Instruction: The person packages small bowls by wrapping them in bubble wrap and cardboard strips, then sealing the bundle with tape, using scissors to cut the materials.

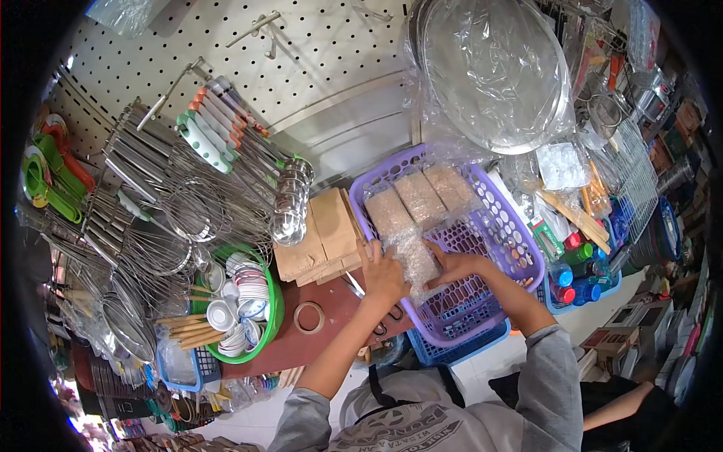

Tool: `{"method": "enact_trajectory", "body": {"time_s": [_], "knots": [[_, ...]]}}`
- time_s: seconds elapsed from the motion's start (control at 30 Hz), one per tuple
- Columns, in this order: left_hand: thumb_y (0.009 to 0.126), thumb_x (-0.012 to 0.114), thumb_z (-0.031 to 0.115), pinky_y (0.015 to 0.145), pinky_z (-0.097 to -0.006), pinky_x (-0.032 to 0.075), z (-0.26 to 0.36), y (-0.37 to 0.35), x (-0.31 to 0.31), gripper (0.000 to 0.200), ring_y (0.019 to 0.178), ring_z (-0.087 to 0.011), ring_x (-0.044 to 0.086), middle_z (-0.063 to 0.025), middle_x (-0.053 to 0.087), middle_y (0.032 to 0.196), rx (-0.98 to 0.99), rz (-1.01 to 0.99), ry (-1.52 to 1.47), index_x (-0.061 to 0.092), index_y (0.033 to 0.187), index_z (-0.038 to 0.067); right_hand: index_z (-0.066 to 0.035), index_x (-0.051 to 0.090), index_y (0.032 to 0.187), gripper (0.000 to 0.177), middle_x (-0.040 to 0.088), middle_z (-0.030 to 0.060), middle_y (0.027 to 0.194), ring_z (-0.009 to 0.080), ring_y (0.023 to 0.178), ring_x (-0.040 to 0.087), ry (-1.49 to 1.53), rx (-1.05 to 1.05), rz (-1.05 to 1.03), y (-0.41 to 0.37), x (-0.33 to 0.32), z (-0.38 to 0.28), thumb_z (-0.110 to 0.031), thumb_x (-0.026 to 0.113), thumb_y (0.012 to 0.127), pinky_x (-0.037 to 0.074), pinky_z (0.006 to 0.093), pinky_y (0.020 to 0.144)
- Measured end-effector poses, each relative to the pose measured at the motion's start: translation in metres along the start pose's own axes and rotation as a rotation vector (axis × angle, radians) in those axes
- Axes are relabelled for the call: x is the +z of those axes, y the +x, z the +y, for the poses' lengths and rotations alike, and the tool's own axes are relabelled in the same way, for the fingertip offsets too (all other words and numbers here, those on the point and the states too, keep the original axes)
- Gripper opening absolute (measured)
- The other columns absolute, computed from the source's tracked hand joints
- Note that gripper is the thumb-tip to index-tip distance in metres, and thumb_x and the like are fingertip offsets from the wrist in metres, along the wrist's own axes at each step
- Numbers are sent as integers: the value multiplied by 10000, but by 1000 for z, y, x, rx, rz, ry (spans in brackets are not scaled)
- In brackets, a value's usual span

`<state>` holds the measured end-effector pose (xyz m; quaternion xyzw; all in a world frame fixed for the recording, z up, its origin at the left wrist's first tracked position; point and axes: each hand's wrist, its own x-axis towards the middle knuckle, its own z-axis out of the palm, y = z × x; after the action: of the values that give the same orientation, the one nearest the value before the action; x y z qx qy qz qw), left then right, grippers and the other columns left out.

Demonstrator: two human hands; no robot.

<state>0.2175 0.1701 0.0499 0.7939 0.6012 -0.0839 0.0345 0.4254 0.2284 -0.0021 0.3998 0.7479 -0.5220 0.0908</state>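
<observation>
Gripping a clear-wrapped packet (413, 256) between both hands, left hand (385, 273) on one side and right hand (452, 265) on the other, I hold it in the purple basket (540, 264). Three similar packets (419, 197) sit in a row just beyond. To the left, brown paper bags (324, 230) and a tape roll (297, 327) lie on the reddish desk (290, 352).

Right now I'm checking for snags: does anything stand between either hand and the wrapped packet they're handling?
Nothing visible does: the left hand and right hand touch opposite sides of the wrapped packet. Three other packets lie beyond it in the purple basket, not in between.
</observation>
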Motion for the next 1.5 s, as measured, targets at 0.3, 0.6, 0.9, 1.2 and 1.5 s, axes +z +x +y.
{"method": "enact_trajectory", "body": {"time_s": [0.3,0.6,0.9,1.2,1.5], "knots": [[735,703,490,1106,-705,-56,-2,2,-18,528,1349,-426,317,-111,639,1154,50,-113,2,736,1007,39,13,22,1521,1350,357,334,1439,401,1310,427,-34,-58,179,9,8,11,-569,849,627,357,412,1099],[774,661,514,1122,-672,-58,-14,-9,5,591,1344,-401,307,-130,616,1182,100,100,-185,675,1131,44,-41,88,1505,1256,433,339,1375,419,1236,511,-13,-51,219,-2,5,0,-574,839,650,398,413,1074],[872,643,384,1082,-545,209,-34,-52,9,370,1224,-324,406,-83,536,1217,115,506,-391,660,1161,153,-91,371,1423,735,490,229,1313,418,1235,463,-271,-285,843,-34,24,-54,-357,716,831,388,475,1047],[820,685,127,850,-408,435,-95,-143,10,169,947,-307,523,-94,589,978,-159,751,-687,674,983,84,-123,657,1140,320,548,126,1242,329,1179,522,-254,-595,754,6,69,-154,-268,669,855,429,410,1006],[907,599,47,807,-304,529,-149,-171,37,445,938,-214,629,-159,535,1327,-229,698,-1108,493,1338,17,-142,671,1115,326,529,115,1280,327,1241,454,-273,-623,831,51,87,-181,-204,701,797,399,431,1039]]}}
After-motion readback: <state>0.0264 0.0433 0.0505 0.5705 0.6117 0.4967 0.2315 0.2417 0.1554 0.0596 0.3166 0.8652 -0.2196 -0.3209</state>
